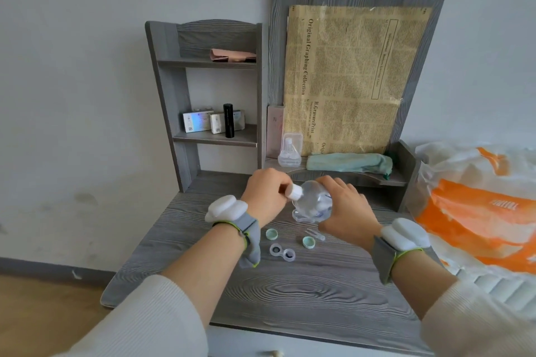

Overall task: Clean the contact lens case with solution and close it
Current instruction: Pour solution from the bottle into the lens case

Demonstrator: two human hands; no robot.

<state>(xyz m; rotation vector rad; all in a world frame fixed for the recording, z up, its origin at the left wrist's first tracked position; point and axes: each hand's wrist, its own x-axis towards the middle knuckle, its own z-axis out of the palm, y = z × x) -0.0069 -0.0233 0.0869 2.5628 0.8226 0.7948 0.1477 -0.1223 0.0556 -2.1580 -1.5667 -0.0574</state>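
Just above the grey tabletop [290,293], the right hand [345,211] wraps its grip round a clear solution bottle [313,201] tilted leftward, while the left hand [264,194] closes its grip on the bottle's white cap [294,191]. Nearer, the open lens case [282,251] lies flat just beside two green lids [272,233] [308,242], apart from both hands.

White sleeves [139,322], grey wristbands [250,231] with white pods [226,207].
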